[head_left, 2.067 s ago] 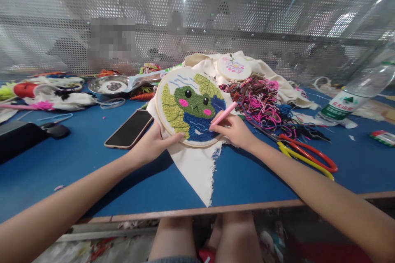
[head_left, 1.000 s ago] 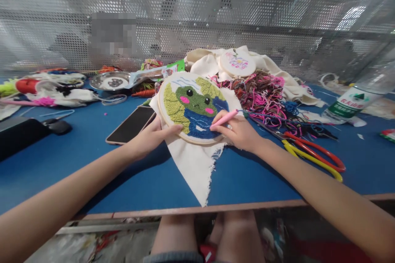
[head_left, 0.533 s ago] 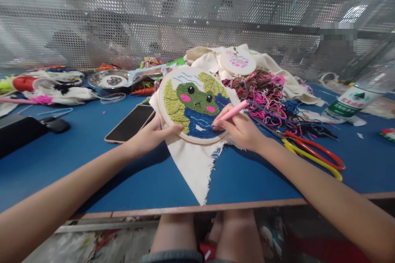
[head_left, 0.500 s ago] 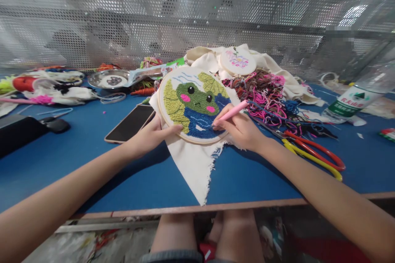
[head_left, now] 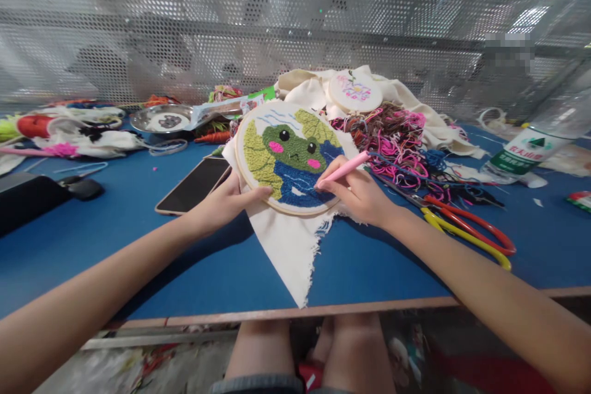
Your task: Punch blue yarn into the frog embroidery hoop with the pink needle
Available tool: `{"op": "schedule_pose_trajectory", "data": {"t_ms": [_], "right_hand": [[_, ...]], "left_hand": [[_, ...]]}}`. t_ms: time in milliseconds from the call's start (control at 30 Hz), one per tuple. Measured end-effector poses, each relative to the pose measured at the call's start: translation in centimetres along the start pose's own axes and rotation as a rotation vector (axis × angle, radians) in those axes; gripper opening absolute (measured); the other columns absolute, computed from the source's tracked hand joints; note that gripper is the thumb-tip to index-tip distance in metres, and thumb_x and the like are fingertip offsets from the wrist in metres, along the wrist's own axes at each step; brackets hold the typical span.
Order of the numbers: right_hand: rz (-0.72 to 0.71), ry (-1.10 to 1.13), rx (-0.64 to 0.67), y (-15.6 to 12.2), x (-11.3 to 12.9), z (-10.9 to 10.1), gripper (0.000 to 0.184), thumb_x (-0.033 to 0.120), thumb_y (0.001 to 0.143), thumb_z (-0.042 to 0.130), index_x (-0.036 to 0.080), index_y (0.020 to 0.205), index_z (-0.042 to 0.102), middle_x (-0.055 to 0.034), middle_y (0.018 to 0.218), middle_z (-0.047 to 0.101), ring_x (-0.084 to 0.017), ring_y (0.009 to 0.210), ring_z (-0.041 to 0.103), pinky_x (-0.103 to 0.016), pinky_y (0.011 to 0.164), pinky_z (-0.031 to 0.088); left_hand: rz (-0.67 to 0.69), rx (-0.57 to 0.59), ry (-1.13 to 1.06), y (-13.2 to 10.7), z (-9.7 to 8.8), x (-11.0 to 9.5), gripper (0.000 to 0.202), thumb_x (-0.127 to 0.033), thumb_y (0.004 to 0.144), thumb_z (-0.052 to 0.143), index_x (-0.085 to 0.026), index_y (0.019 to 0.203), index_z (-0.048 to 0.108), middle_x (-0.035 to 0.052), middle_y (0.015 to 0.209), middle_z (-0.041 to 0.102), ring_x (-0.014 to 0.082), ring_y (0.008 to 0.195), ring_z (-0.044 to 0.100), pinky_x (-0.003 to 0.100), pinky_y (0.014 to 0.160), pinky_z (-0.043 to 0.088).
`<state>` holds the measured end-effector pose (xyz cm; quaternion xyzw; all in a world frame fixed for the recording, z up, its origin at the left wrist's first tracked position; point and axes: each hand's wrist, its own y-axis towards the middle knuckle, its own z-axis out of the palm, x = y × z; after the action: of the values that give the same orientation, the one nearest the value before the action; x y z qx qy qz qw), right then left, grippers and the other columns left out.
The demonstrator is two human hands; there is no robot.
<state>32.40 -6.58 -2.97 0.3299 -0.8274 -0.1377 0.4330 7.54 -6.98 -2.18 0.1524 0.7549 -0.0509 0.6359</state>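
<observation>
A round wooden embroidery hoop (head_left: 239, 157) is tilted up in front of me, stretched with white cloth (head_left: 281, 252) whose frayed corner hangs toward the table edge. On it a green frog (head_left: 290, 148) with pink cheeks sits amid yellow-green leaves and dark blue loops. My left hand (head_left: 228, 200) grips the hoop's lower left rim, thumb on the front, other fingers hidden behind. Closed around a pink punch needle (head_left: 346, 167), my right hand (head_left: 362, 194) holds its tip against the blue area at the lower right. Blue yarn (head_left: 392, 160) trails from the tool's upper end.
Red-and-yellow-handled scissors (head_left: 466, 228) lie right of my right hand. Behind them are a tangled yarn heap (head_left: 392, 135) and a plastic bottle (head_left: 526, 148). A phone (head_left: 191, 188) lies left of the hoop, near a metal dish (head_left: 143, 118). A perforated metal panel (head_left: 194, 43) stands behind.
The punch needle's tip has shifted very slightly left and up on the blue area. A small white gap there looks narrower. The left hand keeps its hold.
</observation>
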Motion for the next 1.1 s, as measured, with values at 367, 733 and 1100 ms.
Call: {"op": "schedule_pose_trajectory", "data": {"t_ms": [367,733,1100], "right_hand": [[0.149,0.257,-0.108,0.6,-1.1,0.6,0.021,0.039,0.074,0.068,0.019,0.072,0.061,-0.0008,0.075,0.061,-0.015,0.071,0.058,-0.029,0.067,0.047],[0.065,0.100,0.033,0.3,-0.4,1.5,0.010,0.028,0.076,0.067,0.019,0.072,0.063,-0.0009,0.077,0.063,-0.015,0.076,0.058,-0.029,0.070,0.043],[0.081,0.093,-0.065,-0.2,-0.4,1.2,0.017,0.035,0.087,0.052,0.019,0.083,0.056,-0.0028,0.086,0.058,-0.014,0.072,0.060,-0.029,0.069,0.047]], "left_hand": [[0.008,0.008,-0.045,-0.2,0.1,0.2,0.046,-0.032,0.077,0.066,-0.022,0.120,0.054,0.0055,0.126,0.059,0.0265,0.114,0.056,0.036,0.098,0.047],[0.044,-0.004,-0.017,-0.5,0.5,-0.5,0.045,-0.034,0.077,0.066,-0.019,0.118,0.057,0.0062,0.120,0.063,0.0290,0.116,0.054,0.040,0.100,0.045],[0.104,0.011,0.084,0.0,-0.1,-0.1,0.049,-0.035,0.077,0.065,-0.017,0.121,0.054,0.0091,0.129,0.056,0.0286,0.121,0.049,0.044,0.104,0.040]]}}
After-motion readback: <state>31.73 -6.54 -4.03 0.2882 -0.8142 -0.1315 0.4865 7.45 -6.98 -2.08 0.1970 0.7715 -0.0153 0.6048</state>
